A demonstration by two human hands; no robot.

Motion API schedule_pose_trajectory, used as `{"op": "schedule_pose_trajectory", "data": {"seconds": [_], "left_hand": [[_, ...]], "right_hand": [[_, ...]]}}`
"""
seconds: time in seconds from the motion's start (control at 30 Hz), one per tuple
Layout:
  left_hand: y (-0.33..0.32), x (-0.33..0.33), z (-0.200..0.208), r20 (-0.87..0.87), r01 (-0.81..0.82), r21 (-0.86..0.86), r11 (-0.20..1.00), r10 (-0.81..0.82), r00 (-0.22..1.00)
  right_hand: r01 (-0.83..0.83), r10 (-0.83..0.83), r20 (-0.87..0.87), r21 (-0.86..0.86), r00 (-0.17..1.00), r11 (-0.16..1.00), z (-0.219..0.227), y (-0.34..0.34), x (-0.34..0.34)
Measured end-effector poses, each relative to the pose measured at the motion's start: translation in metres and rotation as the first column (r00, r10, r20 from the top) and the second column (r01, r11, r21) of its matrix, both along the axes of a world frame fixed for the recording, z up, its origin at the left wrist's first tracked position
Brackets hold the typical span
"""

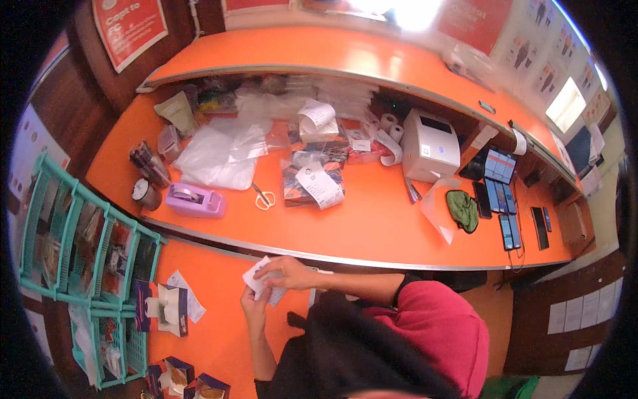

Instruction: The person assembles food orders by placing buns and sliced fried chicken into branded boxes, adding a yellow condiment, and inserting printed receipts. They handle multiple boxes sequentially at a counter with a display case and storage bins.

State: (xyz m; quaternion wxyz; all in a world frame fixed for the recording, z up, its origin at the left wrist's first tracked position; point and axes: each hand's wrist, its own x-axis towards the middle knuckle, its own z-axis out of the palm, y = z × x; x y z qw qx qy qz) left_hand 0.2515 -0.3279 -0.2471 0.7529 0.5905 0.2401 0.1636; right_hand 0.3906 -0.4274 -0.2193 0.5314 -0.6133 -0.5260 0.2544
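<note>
Both hands meet over the near orange desk (219, 286), low and left of centre in the scene, and share one small white paper slip (260, 279). The left hand (254, 307) comes up from below with its grip closed on the slip's lower edge; the right hand (287, 272) reaches across from the right with its fingers pinched on the upper edge. Whether the slip is being folded or peeled cannot be told; part of it is hidden behind the fingers. In my judgement the step calls for keeping the paper taut between the two pinches, working at the edge and not the middle, so it neither creases nor tears. Just left of the hands lie another white slip (186, 292) and an open small carton (163, 309); teal basket racks (80, 246) stand at the far left. Across the raised desk edge, well apart, rest a lilac tape dispenser (195, 199), scissors (264, 197), packed clear bags with receipts (318, 178) and a white label printer (430, 145).
</note>
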Motion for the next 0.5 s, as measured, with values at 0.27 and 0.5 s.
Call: {"op": "schedule_pose_trajectory", "data": {"seconds": [0.27, 0.5], "left_hand": [[-0.036, 0.106, 0.007, 0.056, -0.077, 0.912, 0.402, 0.065, 0.996], [-0.07, 0.164, -0.03, -0.04, 0.197, -0.008, 0.98, -0.197, 0.98]], "right_hand": [[0.072, -0.075, -0.317, -0.022, 0.945, 0.997, -0.001, -0.067, 0.091], [0.232, -0.179, -0.386, 0.095, 0.905, 0.968, -0.024, -0.105, 0.151]]}}
